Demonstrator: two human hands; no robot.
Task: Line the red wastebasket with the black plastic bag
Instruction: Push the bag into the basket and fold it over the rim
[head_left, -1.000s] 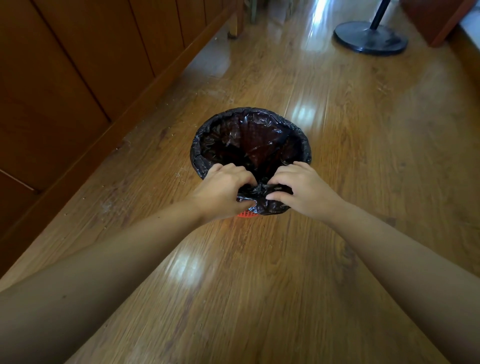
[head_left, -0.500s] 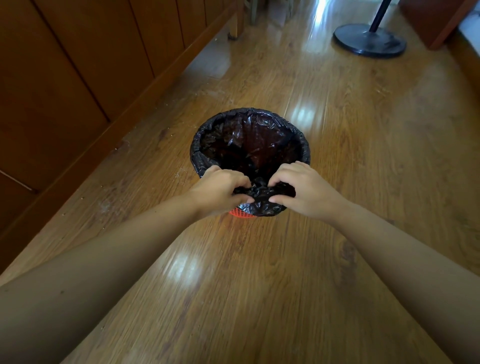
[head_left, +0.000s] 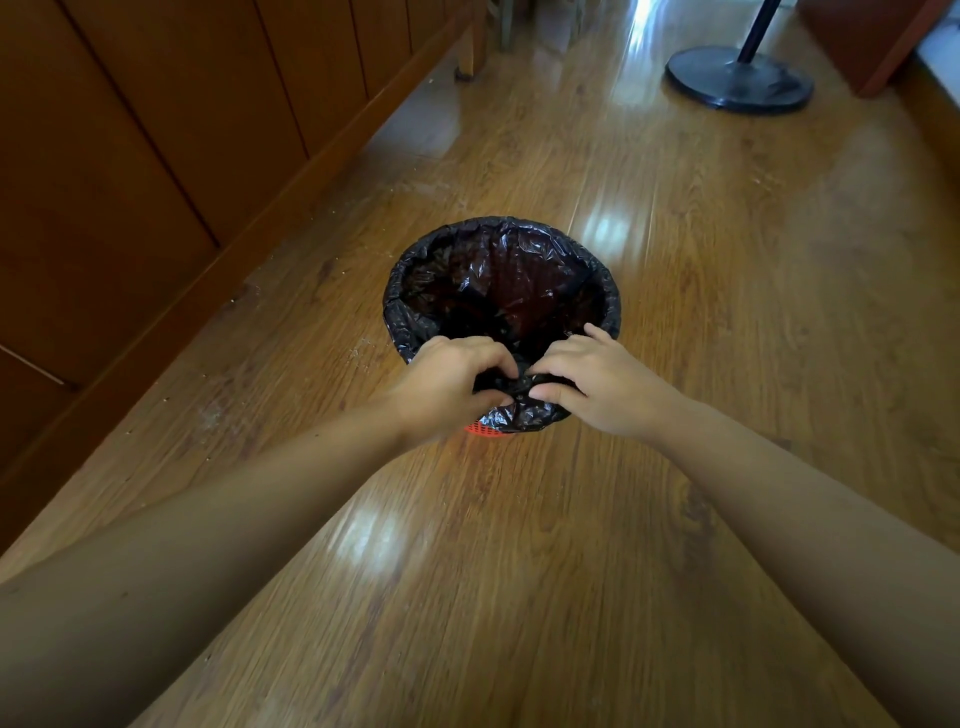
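Two bare hands pinch bunched plastic at the near rim; left hand (head_left: 447, 384), then right hand (head_left: 597, 387), both grasping the black plastic bag (head_left: 498, 280) lining the red wastebasket (head_left: 483, 428) on the wooden floor (head_left: 519, 571).

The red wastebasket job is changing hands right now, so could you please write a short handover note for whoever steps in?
Left hand: closed on bunched bag slack at the near rim.
Right hand: closed on the same bunch, beside the left.
Black plastic bag: inside the red wastebasket, its edge folded over the rim all around; only a strip of red mesh shows below the hands.
The basket stands on the wooden floor.
Done: bag inserted and cuffed over the rim.
Left: probably secure or tuck the gathered slack, then let go.
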